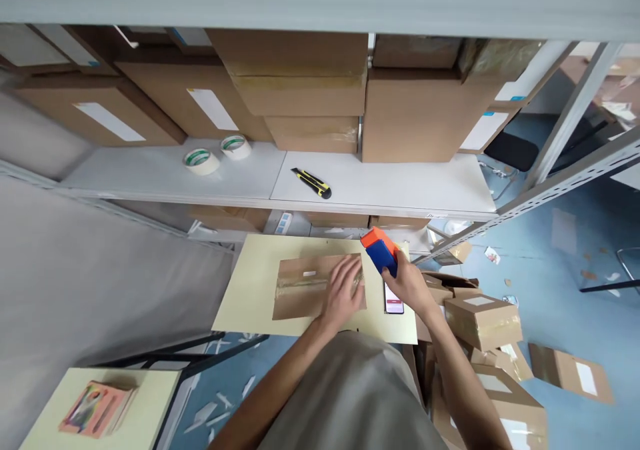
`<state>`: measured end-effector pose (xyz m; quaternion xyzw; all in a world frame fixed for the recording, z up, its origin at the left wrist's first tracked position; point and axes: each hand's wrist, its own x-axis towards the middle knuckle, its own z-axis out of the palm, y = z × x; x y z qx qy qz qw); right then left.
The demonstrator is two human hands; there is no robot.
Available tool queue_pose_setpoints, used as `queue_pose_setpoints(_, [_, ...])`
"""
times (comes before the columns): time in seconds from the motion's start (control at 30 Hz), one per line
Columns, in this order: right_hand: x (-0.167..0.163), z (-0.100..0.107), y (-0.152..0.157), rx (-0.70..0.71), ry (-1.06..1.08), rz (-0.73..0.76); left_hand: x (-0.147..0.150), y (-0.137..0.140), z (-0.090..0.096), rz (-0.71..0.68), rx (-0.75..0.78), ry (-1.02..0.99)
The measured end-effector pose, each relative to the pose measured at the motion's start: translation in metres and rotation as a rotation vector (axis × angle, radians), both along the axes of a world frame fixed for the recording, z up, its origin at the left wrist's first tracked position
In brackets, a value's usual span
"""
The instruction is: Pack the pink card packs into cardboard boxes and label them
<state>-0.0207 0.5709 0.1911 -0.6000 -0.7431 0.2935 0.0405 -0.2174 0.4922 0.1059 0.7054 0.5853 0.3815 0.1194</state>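
Observation:
On the pale yellow tabletop (250,283) lies a flat taped cardboard box (300,297) with a small white label. My left hand (343,291) rests on the right part of this box, fingers stretched out and holding nothing. To the right, my right hand (406,280) is closed around an orange and blue hand-held device (380,250), raised over the table's right end. Its exact kind I cannot make out. A phone with a lit screen (394,300) lies under and beside that hand, partly covered by it.
A grey shelf (250,177) in front bears cardboard boxes (320,97), two tape rolls (201,161) and a yellow-black utility knife (312,183). Cartons (483,320) pile up on the floor at right. Booklets (97,408) lie on a side table at lower left.

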Motion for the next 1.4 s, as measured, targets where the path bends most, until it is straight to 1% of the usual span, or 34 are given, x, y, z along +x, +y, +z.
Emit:
queue_pose_setpoints(0.03, [-0.004,0.007,0.005,0.068,0.025,0.021,0.010,0.010,0.010,-0.059,0.013,-0.004])
queue_pose_setpoints(0.07, [-0.008,0.014,0.011,0.141,0.047,0.042,0.018,0.020,0.019,-0.089,0.025,-0.014])
queue_pose_setpoints(0.13, [-0.017,0.027,0.025,0.287,0.062,0.075,0.028,0.041,0.036,-0.098,0.053,-0.034])
queue_pose_setpoints(0.2, [-0.027,0.039,0.043,0.403,0.032,0.080,0.032,0.063,0.049,-0.087,0.085,-0.049])
queue_pose_setpoints(0.27, [-0.038,0.048,0.063,0.486,-0.029,0.061,0.033,0.084,0.059,-0.085,0.103,-0.053])
queue_pose_setpoints(0.37, [-0.054,0.054,0.093,0.557,-0.140,0.071,0.030,0.108,0.067,-0.080,0.081,-0.062])
queue_pose_setpoints(0.43, [-0.063,0.052,0.111,0.585,-0.190,0.134,0.028,0.114,0.068,-0.076,0.045,-0.070])
queue_pose_setpoints(0.5, [-0.069,0.045,0.127,0.606,-0.208,0.192,0.027,0.110,0.064,-0.065,0.000,-0.078])
queue_pose_setpoints(0.6, [-0.076,0.030,0.147,0.626,-0.196,0.207,0.026,0.089,0.050,-0.044,-0.080,-0.075])
queue_pose_setpoints(0.7, [-0.077,0.014,0.152,0.667,-0.139,0.149,0.016,0.058,0.025,-0.035,-0.146,-0.073])
queue_pose_setpoints(0.77, [-0.074,0.002,0.141,0.718,-0.071,0.067,-0.002,0.034,0.004,0.015,-0.186,-0.080])
queue_pose_setpoints(0.8, [-0.071,-0.005,0.130,0.737,-0.030,0.026,-0.016,0.020,-0.007,0.068,-0.211,-0.083])
queue_pose_setpoints(0.87, [-0.066,-0.024,0.098,0.719,0.041,-0.023,-0.050,-0.009,-0.030,0.239,-0.276,-0.082])
queue_pose_setpoints(0.9, [-0.063,-0.036,0.077,0.667,0.060,-0.026,-0.068,-0.024,-0.040,0.353,-0.311,-0.082])
queue_pose_setpoints(0.93, [-0.061,-0.048,0.056,0.580,0.062,-0.012,-0.086,-0.040,-0.049,0.466,-0.344,-0.078])
queue_pose_setpoints(0.97, [-0.059,-0.060,0.034,0.461,0.040,0.006,-0.103,-0.054,-0.056,0.564,-0.380,-0.068])
queue_pose_setpoints(1.03, [-0.060,-0.084,-0.008,0.180,-0.038,0.047,-0.127,-0.078,-0.065,0.679,-0.474,-0.061])
queue_pose_setpoints(1.07, [-0.061,-0.094,-0.024,0.082,-0.072,0.063,-0.134,-0.086,-0.067,0.705,-0.522,-0.062])
queue_pose_setpoints(1.1, [-0.062,-0.103,-0.038,0.021,-0.096,0.068,-0.139,-0.092,-0.066,0.716,-0.567,-0.063])
queue_pose_setpoints(1.17, [-0.065,-0.118,-0.054,-0.003,-0.112,0.042,-0.143,-0.097,-0.063,0.717,-0.635,-0.056])
queue_pose_setpoints(1.23, [-0.064,-0.129,-0.058,0.003,-0.088,-0.014,-0.145,-0.093,-0.059,0.700,-0.695,-0.044])
queue_pose_setpoints(1.3, [-0.060,-0.140,-0.055,-0.020,-0.018,-0.070,-0.150,-0.085,-0.058,0.673,-0.767,-0.047])
queue_pose_setpoints(1.4, [-0.047,-0.155,-0.047,-0.052,0.216,-0.116,-0.164,-0.072,-0.062,0.639,-0.853,-0.070])
